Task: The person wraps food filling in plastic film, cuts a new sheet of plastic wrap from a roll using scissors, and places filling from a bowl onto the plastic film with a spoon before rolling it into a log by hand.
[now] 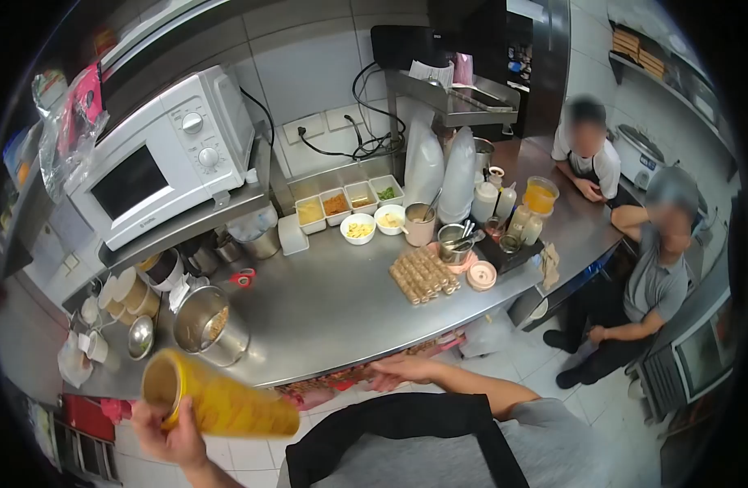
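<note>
My left hand [174, 431] grips one end of a thick roll of cling film [235, 400], yellow with faint red markings and a hollow core facing left. The roll is held out in front of the counter's near edge, tilted slightly down to the right. My right hand [402, 372] reaches across by the counter's front edge, its fingers stretched out and holding nothing. A deep steel pot [242, 337] with some brown food inside stands on the counter just beyond the roll. On the steel counter [333, 325], wrapped light-brown pieces [423, 275] lie in tight rows.
A white microwave [166, 154] sits on a raised shelf. Red-handled scissors [243, 278], small ingredient tubs [339, 207], two white bowls [358, 228] and squeeze bottles [485, 199] line the counter. Two people [584, 154] [654, 285] are at the right.
</note>
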The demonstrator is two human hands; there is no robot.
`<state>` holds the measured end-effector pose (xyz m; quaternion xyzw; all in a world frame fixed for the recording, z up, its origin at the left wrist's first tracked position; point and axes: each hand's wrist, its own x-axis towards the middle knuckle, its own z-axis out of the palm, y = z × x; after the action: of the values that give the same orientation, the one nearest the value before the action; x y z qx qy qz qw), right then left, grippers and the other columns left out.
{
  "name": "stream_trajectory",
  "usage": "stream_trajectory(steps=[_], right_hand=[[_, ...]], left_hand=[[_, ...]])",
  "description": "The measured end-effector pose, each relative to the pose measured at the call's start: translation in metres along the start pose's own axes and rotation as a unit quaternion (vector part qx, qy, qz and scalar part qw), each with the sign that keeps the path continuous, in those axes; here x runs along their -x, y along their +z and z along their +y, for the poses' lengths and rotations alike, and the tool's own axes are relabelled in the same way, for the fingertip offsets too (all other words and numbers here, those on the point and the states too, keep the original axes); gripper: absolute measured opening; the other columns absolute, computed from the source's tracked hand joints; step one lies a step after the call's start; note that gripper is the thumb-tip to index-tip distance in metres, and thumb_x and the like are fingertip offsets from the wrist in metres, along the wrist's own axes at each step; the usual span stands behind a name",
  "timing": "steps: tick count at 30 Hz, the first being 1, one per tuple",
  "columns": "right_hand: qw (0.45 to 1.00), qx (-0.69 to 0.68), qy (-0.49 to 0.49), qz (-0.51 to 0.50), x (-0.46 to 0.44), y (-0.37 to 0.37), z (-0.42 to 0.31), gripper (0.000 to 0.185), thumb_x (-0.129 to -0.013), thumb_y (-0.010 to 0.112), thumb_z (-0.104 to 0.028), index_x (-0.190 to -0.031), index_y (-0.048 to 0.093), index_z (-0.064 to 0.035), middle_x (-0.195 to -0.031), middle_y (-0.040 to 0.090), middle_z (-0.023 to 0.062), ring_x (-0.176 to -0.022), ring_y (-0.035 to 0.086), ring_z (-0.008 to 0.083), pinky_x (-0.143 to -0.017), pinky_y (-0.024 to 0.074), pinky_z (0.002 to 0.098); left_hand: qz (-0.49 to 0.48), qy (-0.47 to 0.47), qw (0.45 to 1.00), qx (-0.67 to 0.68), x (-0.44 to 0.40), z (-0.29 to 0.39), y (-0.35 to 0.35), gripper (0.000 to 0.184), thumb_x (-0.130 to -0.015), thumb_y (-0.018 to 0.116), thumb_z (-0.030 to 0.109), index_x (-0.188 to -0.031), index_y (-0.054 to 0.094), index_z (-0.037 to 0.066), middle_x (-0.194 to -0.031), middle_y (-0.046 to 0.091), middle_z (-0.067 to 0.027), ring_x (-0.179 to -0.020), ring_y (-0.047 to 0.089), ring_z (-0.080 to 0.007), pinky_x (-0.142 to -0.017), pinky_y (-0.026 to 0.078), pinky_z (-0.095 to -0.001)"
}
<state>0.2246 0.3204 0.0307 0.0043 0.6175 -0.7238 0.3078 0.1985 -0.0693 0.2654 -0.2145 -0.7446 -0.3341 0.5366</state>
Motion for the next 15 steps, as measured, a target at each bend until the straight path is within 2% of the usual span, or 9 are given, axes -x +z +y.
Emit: stream_trajectory(steps=[1,3,7,9,10,12,13,14,15], right_hand=[[1.0,-0.016,0.001,-0.025,0.005,0.007,-0.01,0.065,-0.098,0.042,-0.057,-0.137,0.049,-0.0052,-0.119,0.064,0.0144,-0.112,0.06,0.0225,-0.094,0.0481,0.0368],[0.993,-0.115,-0.019,-0.026,-0.001,0.012,-0.002,0.063,-0.1,0.037,-0.055,-0.139,0.045,-0.0056,-0.128,0.059,0.0125,-0.118,0.056,0.0232,-0.097,0.0461,0.0398],[0.917,-0.348,-0.195,0.023,0.053,0.029,-0.043,0.056,-0.102,0.036,-0.047,-0.138,0.044,-0.0043,-0.132,0.056,0.012,-0.118,0.056,0.0247,-0.099,0.045,0.0406],[0.879,-0.409,-0.224,0.094,0.08,0.028,-0.054,0.052,-0.104,0.037,-0.042,-0.137,0.046,-0.0028,-0.133,0.055,0.0134,-0.119,0.055,0.0263,-0.101,0.0434,0.0397],[0.86,-0.427,-0.248,0.131,0.087,0.025,-0.051,0.051,-0.102,0.043,-0.041,-0.134,0.048,-0.0017,-0.13,0.057,0.0134,-0.119,0.055,0.0249,-0.101,0.0438,0.0398],[0.843,-0.388,-0.283,0.242,0.099,0.013,-0.041,0.048,-0.102,0.044,-0.038,-0.131,0.05,-0.0004,-0.127,0.059,0.0135,-0.117,0.056,0.0246,-0.099,0.0442,0.0393],[0.833,-0.367,-0.29,0.295,0.104,0.007,-0.033,0.046,-0.102,0.044,-0.037,-0.129,0.052,0.0003,-0.125,0.06,0.0135,-0.116,0.056,0.0244,-0.097,0.0445,0.039],[0.833,-0.236,-0.305,0.397,0.106,-0.004,-0.023,0.043,-0.102,0.045,-0.035,-0.124,0.054,0.0009,-0.122,0.06,0.0135,-0.113,0.056,0.0243,-0.096,0.0439,0.0389],[0.817,-0.093,-0.306,0.481,0.109,-0.02,-0.014,0.04,-0.102,0.045,-0.032,-0.119,0.057,0.0016,-0.118,0.061,0.0135,-0.111,0.056,0.0242,-0.094,0.0434,0.0388]], left_hand=[[0.025,0.006,0.998,0.061,-0.003,0.025,0.02,0.039,-0.077,0.082,0.025,-0.091,0.05,0.008,-0.064,0.049,-0.0012,-0.066,0.045,-0.0173,-0.065,0.037,-0.0312],[0.071,0.028,0.979,0.187,-0.011,0.067,0.054,0.043,-0.077,0.082,0.022,-0.091,0.043,0.008,-0.062,0.041,0.0008,-0.066,0.037,-0.0141,-0.067,0.032,-0.0293],[0.109,0.024,0.931,0.348,-0.005,0.088,0.085,0.041,-0.083,0.077,0.028,-0.095,0.045,0.005,-0.074,0.053,-0.0039,-0.068,0.044,-0.0131,-0.072,0.037,-0.031],[0.095,-0.037,0.946,0.308,0.003,0.11,0.102,0.028,-0.091,0.066,0.023,-0.1,0.05,0.003,-0.085,0.055,-0.0054,-0.077,0.05,-0.014,-0.077,0.041,-0.0309],[0.087,-0.067,0.952,0.287,0.006,0.12,0.111,0.022,-0.095,0.06,0.02,-0.103,0.052,0.002,-0.09,0.056,-0.0061,-0.081,0.052,-0.0145,-0.079,0.043,-0.0309],[-0.071,-0.14,0.956,0.247,0.015,0.129,0.126,0.029,-0.097,0.057,0.021,-0.115,0.053,-0.001,-0.11,0.059,-0.0097,-0.1,0.057,-0.0173,-0.091,0.044,-0.0317],[-0.074,-0.202,0.94,0.264,0.034,0.114,0.139,0.036,-0.093,0.061,0.016,-0.122,0.049,-0.003,-0.105,0.063,-0.0107,-0.09,0.063,-0.0177,-0.087,0.048,-0.0302],[-0.118,-0.333,0.885,0.303,0.049,0.108,0.145,0.026,-0.094,0.055,0.008,-0.118,0.051,-0.001,-0.101,0.064,-0.0102,-0.091,0.063,-0.0167,-0.083,0.051,-0.03],[-0.12,-0.386,0.858,0.316,0.075,0.08,0.162,0.024,-0.094,0.057,0.009,-0.116,0.051,0.001,-0.098,0.065,-0.0099,-0.088,0.063,-0.0168,-0.077,0.053,-0.0291]])
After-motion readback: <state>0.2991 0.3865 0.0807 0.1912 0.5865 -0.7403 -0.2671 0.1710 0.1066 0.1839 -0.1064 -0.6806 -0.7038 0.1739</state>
